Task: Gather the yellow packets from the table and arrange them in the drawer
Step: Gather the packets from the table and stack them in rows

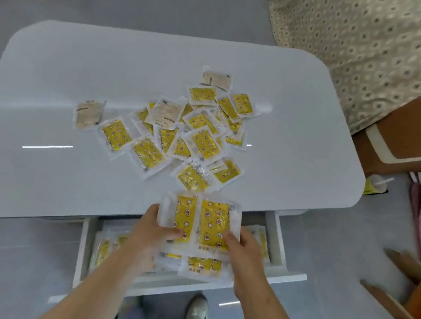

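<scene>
I hold a stack of yellow packets (200,221) over the open drawer (278,236), my left hand (148,228) and right hand (243,251) both pinching its edges. Some packets already lie inside. A large scattered pile (180,134) remains on the white table (52,102), so I judge roughly half is left.

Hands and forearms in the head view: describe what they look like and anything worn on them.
Both the left hand and the right hand are bare, with no gloves. No ring, watch or bracelet shows. The forearms are uncovered down to the bottom edge of the picture, so no sleeve is visible. Fingers are short-nailed where a nail shows; no polish can be made out.
</scene>
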`<control>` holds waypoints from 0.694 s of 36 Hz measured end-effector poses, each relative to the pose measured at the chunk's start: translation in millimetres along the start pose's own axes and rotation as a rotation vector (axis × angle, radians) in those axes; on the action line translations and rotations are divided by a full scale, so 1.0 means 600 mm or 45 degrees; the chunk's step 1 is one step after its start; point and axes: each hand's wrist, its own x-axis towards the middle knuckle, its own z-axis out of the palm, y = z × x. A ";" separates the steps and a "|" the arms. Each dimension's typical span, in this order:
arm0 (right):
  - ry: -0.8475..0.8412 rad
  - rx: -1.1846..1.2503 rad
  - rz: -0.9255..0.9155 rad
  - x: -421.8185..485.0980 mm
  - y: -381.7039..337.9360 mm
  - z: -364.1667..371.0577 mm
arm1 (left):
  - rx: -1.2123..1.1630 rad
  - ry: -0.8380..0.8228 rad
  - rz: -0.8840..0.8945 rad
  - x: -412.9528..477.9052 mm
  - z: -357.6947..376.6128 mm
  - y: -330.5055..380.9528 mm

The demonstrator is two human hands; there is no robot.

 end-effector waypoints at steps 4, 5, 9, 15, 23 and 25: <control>-0.042 -0.041 -0.005 0.053 0.044 -0.039 | -0.046 -0.006 -0.078 0.043 0.044 -0.042; -0.051 -0.056 -0.010 0.068 0.056 -0.046 | -0.059 -0.013 -0.095 0.059 0.052 -0.054; -0.072 -0.162 -0.060 0.144 0.107 -0.066 | -0.044 -0.004 -0.121 0.124 0.084 -0.105; -0.122 -0.242 -0.062 0.266 0.178 -0.084 | -0.108 0.089 -0.120 0.230 0.133 -0.180; -0.190 -0.321 0.002 0.367 0.250 -0.107 | -0.147 0.124 -0.147 0.316 0.169 -0.259; -0.180 -0.342 0.009 0.383 0.261 -0.113 | -0.110 0.150 -0.141 0.326 0.174 -0.273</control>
